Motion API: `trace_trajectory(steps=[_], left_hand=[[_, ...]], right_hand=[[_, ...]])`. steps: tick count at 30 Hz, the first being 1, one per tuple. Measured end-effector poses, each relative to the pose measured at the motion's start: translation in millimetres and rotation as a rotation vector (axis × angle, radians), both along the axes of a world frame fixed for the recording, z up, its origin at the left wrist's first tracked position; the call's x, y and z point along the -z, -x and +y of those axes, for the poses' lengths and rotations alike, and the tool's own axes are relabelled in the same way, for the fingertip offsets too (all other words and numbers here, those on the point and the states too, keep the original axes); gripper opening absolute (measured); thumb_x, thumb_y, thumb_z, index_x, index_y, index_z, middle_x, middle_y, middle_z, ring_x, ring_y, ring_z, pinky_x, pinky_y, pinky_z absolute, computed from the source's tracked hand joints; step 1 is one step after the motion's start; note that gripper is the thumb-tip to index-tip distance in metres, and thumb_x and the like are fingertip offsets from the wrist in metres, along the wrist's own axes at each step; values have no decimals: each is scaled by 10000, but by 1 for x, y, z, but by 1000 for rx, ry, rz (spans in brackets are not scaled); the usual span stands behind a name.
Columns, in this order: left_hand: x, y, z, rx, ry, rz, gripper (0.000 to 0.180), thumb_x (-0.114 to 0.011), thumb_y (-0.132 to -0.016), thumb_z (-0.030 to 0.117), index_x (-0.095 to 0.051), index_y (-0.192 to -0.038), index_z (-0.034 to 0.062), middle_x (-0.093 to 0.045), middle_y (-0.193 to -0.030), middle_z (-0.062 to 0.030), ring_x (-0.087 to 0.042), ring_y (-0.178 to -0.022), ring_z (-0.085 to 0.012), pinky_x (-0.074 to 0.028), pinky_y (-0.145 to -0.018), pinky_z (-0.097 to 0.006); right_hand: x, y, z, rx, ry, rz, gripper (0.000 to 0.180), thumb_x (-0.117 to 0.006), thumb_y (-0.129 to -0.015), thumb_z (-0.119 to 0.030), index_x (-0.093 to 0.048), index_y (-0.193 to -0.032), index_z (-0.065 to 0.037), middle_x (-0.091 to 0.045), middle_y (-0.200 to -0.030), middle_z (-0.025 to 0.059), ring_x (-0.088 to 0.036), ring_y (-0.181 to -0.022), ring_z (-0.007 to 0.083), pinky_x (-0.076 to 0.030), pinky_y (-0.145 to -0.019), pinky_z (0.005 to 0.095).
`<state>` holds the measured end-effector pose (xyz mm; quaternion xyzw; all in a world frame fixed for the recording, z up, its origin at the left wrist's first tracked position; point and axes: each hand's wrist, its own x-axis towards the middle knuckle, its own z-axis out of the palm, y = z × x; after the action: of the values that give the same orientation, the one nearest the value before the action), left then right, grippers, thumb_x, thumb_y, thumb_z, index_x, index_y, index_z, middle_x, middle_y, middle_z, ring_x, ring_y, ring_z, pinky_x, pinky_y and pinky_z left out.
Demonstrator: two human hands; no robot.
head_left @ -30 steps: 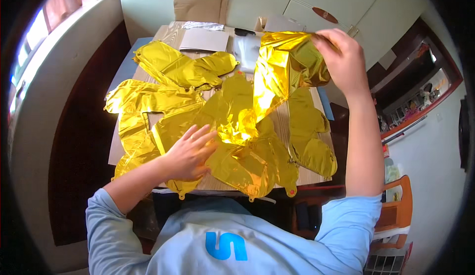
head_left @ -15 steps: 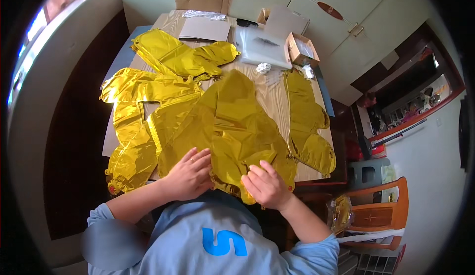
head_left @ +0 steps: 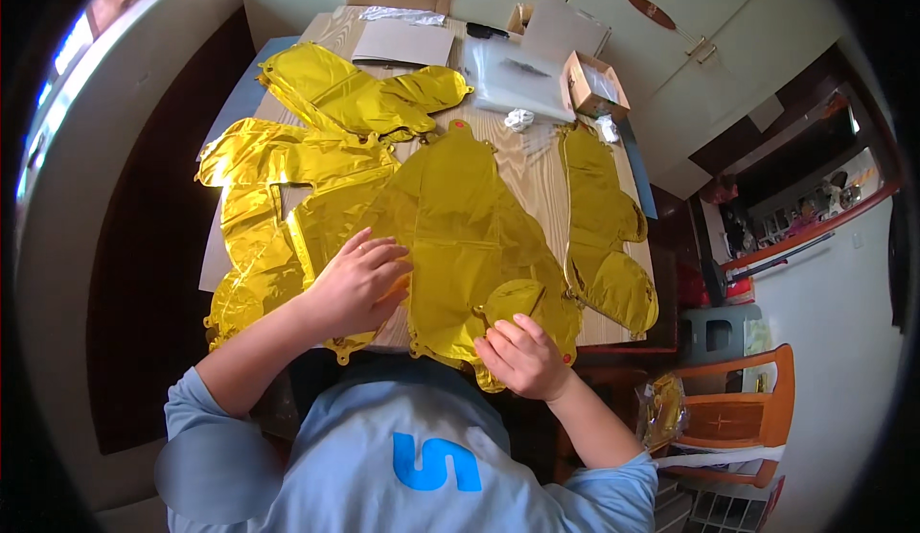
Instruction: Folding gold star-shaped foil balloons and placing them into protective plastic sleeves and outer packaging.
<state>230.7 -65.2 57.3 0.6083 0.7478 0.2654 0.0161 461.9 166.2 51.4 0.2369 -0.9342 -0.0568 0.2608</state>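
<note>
Flat, deflated gold foil balloons cover much of the wooden table. The middle foil balloon [head_left: 458, 197] lies spread in front of me, with a red dot at its far tip and small tabs along its near edge. My left hand [head_left: 359, 284] is open, its fingers stretched out low over the foil left of this balloon's centre fold. At the near right part, my right hand [head_left: 522, 356] is closed, its curled fingers pinching the balloon beside a rounded, turned-up flap. The fingertips' exact grip is partly hidden.
More foil balloons lie at the far left [head_left: 359, 92], left [head_left: 254, 217] and right [head_left: 599, 207]. Clear plastic bags [head_left: 513, 78], a small wooden box [head_left: 596, 87], a grey folder [head_left: 402, 42] and crumpled white wads [head_left: 518, 120] stand farther back. A wooden chair [head_left: 757, 399] is at right.
My left hand has lifted and moved away from me, fingers now more spread. The middle balloon lies flatter, its far tip showing. My right hand stays at the near right part, where a flap is turned up.
</note>
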Motion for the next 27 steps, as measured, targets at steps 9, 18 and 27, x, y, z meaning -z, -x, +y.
trace_trajectory(steps=[9,18,27], left_hand=[[18,15,51,91,-35,104,500,-725,-872,328,-605,-1283,69,-563,-1352,-186,-502,-1313,-355,-339,-1152,-538],[32,25,60,117,118,109,595,-730,-856,409,-571,-1336,94,-541,-1376,-171,-461,-1353,-353,-287,-1175,-562],[32,22,58,134,103,108,553,-717,-881,404,-578,-1320,96,-524,-1380,-163,-447,-1365,-344,-273,-1190,-559]], right_hand=[[8,-8,-3,116,39,-41,206,-659,-872,-180,-732,-1045,-94,-694,-1008,51,-628,-1014,221,-423,-1019,414],[1,-66,-40,701,300,-75,568,-726,-781,-453,-665,-1189,-63,-597,-1011,94,-546,-855,278,-393,-789,435],[81,-128,-46,895,1990,-249,259,-619,-1001,-259,-647,-1067,-10,-652,-965,55,-589,-711,122,-457,-619,259]])
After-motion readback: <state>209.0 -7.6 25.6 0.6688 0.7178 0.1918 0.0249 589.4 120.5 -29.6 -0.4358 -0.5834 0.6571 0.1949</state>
